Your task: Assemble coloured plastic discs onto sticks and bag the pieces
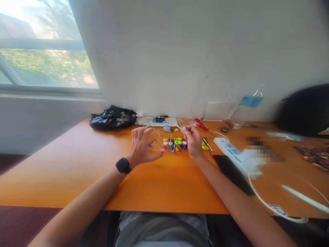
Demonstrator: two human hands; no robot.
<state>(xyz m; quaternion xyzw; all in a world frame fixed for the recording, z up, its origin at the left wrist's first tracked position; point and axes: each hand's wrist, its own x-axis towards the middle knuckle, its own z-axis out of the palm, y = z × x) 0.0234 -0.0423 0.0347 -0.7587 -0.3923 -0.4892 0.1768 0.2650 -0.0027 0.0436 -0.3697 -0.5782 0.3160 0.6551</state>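
My left hand (144,144), a dark watch on its wrist, is curled around a clear plastic piece (157,135). I cannot tell whether this is a bag or a stiff container. A small purple piece (151,143) shows in or behind it. Between the fingertips of my right hand (193,140) is a small white disc (183,129), raised over the table. Below and between both hands lie several coloured round discs (170,143) and thin coloured strips (176,145) in close rows. My right hand hides part of these rows.
On the wooden table (154,185), a black plastic bag (113,117) lies back left. Red-handled scissors (202,124) are behind my right hand. To the right are a white power strip (228,151), its cable, a black flat object (232,173) and a clear bottle (243,111).
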